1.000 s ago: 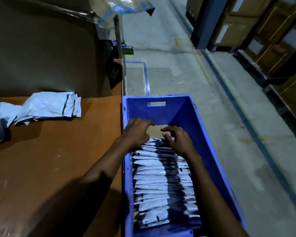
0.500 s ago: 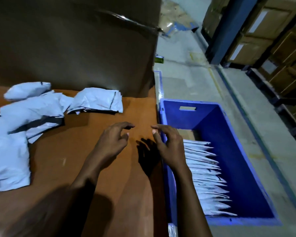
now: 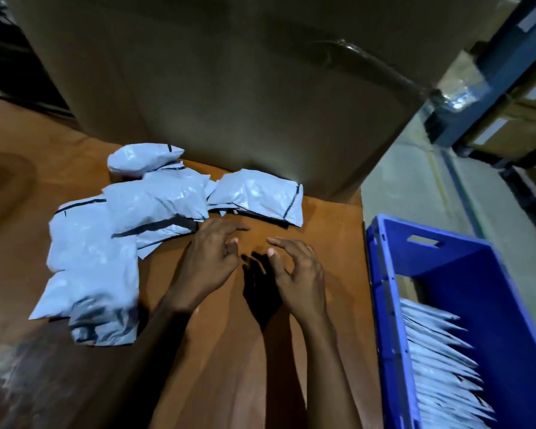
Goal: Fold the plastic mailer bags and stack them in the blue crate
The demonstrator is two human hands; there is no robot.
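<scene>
Several pale grey plastic mailer bags [image 3: 121, 230] lie in a loose pile on the brown table [image 3: 217, 366], left of centre. One filled bag [image 3: 257, 196] rests nearest the big box. My left hand [image 3: 212, 258] hovers open just beside the pile's right edge, fingers spread, holding nothing. My right hand [image 3: 297, 274] is open over bare table, a little right of the left hand. The blue crate [image 3: 384, 305] stands off the table's right edge, with a row of folded bags [image 3: 437, 360] standing on edge inside it.
A large cardboard box [image 3: 229, 88] rises along the back of the table, right behind the pile. Beyond the crate is a concrete floor [image 3: 415, 187] with painted lines. Racks with cartons [image 3: 514, 113] stand at the far right.
Both hands have left the crate and moved left over the table toward the bag pile. My view has swung left, so the crate now sits at the right edge.
</scene>
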